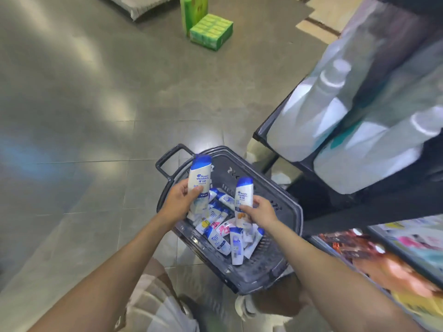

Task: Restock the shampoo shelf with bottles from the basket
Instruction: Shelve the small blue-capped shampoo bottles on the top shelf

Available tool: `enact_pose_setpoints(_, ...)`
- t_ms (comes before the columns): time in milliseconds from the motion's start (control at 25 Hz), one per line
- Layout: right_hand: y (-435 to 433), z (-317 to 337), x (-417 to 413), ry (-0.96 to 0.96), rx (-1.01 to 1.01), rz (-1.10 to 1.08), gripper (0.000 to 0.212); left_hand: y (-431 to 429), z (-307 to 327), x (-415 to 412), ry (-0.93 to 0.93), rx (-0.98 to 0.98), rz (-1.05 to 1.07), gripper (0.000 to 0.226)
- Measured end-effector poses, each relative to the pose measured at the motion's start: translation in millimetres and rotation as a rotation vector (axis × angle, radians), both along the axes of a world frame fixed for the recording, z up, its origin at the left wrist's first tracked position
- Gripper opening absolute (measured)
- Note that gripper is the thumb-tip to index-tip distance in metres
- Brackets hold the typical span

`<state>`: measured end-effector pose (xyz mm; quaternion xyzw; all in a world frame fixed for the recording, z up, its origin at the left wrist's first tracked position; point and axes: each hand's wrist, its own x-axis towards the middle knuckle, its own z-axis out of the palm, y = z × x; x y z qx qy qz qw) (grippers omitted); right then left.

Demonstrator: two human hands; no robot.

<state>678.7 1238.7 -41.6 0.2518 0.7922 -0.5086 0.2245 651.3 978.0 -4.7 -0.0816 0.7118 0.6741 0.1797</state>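
Since the dark metal shelf [261, 136] of blurred white bottles stands just to the right, the dark grey plastic basket [296, 213] is set on the floor beside it — loose white, blue-capped bottles [217, 238] are heaped inside. A taller white shampoo bottle with a blue cap [199, 177] is gripped low by the left hand [179, 200], a shorter white blue-capped bottle [244, 192] by the right hand [261, 210] — caps up, presumably for shelving. Both arms are stretched down over the basket.
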Motion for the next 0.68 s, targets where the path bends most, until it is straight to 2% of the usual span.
enact_pose_setpoints(200,-4,174,-2,0.054,-0.154,0.001,0.033,-4,164,8,-0.024,0.02,0.009,0.012)
enact_pose_setpoints(400,-18,319,4,0.149,-0.185,0.018,0.032,-16,300,16,0.005,0.061,-0.019,0.017)
enact_pose_setpoints(680,-30,442,26,0.298,-0.215,-0.073,0.028,-30,404,15,0.089,0.089,-0.154,0.02)
